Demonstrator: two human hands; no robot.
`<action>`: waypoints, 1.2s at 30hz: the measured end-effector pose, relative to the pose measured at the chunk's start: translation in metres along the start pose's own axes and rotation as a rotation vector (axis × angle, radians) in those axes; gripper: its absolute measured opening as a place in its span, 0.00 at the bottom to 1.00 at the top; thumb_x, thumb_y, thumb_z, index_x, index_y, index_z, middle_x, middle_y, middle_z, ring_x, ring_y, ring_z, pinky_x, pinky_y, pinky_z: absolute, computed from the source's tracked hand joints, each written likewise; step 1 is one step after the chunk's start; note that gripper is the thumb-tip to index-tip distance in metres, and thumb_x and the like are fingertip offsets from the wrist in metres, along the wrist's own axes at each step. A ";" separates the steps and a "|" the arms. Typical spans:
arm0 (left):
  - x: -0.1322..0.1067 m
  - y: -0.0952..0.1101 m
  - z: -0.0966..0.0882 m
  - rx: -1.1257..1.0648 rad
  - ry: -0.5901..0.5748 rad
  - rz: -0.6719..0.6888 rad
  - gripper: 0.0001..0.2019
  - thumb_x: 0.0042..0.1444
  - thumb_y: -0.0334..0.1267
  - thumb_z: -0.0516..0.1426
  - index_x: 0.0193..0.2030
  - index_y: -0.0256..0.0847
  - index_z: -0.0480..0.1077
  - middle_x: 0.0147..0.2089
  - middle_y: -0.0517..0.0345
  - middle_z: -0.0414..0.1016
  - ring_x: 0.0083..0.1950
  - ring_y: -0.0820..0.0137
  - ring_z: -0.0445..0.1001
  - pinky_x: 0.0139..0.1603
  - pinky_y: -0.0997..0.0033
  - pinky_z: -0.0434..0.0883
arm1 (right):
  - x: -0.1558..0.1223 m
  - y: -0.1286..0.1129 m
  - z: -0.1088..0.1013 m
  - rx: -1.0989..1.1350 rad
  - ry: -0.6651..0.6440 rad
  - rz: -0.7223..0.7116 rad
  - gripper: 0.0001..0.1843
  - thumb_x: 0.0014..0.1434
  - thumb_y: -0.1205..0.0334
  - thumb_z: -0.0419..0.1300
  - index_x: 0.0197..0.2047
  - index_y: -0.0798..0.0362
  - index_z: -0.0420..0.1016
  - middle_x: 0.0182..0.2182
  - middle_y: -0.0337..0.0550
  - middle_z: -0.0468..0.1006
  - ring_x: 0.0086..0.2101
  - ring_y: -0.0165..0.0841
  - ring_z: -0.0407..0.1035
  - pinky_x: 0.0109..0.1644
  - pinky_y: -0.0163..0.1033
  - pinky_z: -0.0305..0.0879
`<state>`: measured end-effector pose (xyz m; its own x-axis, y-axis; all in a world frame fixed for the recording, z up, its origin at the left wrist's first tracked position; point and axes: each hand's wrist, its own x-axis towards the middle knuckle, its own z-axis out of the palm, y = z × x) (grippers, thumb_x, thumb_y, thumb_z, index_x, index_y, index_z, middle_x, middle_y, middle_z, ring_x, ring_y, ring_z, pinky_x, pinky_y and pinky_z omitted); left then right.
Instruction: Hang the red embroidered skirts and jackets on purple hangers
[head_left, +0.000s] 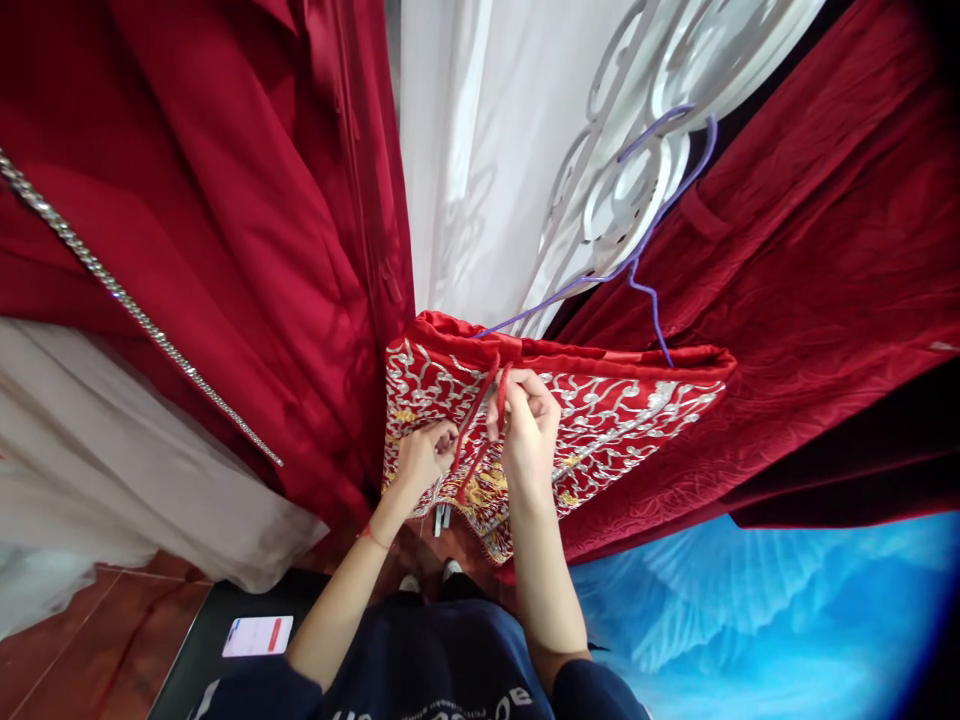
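A red garment [600, 410] with a gathered waistband and dense silver and gold embroidery hangs in front of me. Out of the middle of its waistband comes a red drawstring [472, 410], its strands dangling over the embroidery. My right hand [529, 420] pinches one strand just under the waistband, making a small loop. Lower and to the left, my left hand [427, 455] is closed with curled fingers at another strand; its fingertips are partly hidden. Purple cord [645, 240] reaches from the waistband to white scrollwork [637, 190] above.
Red drapes [225, 220] hang at left, one with a sparkling trim [150, 320]; further red fabric [810, 300] hangs at right. White curtain [480, 150] is behind. A phone [258, 636] lies on a dark surface [196, 645] at lower left. A blue printed panel [787, 610] is at lower right.
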<state>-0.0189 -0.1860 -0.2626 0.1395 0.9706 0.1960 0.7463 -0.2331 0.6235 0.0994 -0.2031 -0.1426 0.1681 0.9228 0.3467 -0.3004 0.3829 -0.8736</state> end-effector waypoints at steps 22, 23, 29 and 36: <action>0.020 0.116 -0.048 -1.171 0.413 -0.013 0.12 0.60 0.47 0.61 0.36 0.42 0.68 0.23 0.70 0.61 0.18 0.83 0.56 0.17 0.82 0.55 | -0.052 -0.030 -0.060 -0.932 0.111 -0.368 0.09 0.67 0.64 0.57 0.48 0.49 0.77 0.37 0.43 0.82 0.33 0.32 0.75 0.40 0.38 0.70; 0.019 0.117 -0.045 -1.205 0.428 -0.026 0.12 0.60 0.47 0.62 0.36 0.42 0.67 0.23 0.71 0.59 0.18 0.83 0.54 0.16 0.83 0.52 | -0.053 -0.036 -0.063 -0.894 0.131 -0.375 0.09 0.66 0.65 0.59 0.48 0.49 0.77 0.37 0.42 0.82 0.33 0.31 0.75 0.39 0.37 0.70; 0.006 0.117 -0.035 -1.227 0.457 -0.084 0.13 0.58 0.47 0.63 0.35 0.41 0.67 0.25 0.69 0.58 0.21 0.83 0.56 0.19 0.85 0.57 | -0.014 -0.081 -0.062 -0.531 -0.077 -0.286 0.03 0.61 0.60 0.66 0.36 0.49 0.78 0.25 0.34 0.76 0.23 0.26 0.68 0.27 0.33 0.65; -0.007 0.118 -0.026 -1.305 0.423 -0.054 0.18 0.59 0.50 0.62 0.30 0.40 0.62 0.23 0.71 0.51 0.20 0.83 0.50 0.20 0.84 0.54 | 0.077 -0.113 -0.011 -0.564 -0.524 -0.380 0.18 0.67 0.48 0.57 0.40 0.55 0.80 0.31 0.41 0.79 0.32 0.28 0.73 0.37 0.34 0.68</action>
<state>0.0512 -0.2218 -0.1714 -0.2525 0.9431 0.2163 -0.4371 -0.3106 0.8441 0.1566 -0.1758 -0.0211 -0.3343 0.6900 0.6419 0.2231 0.7197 -0.6574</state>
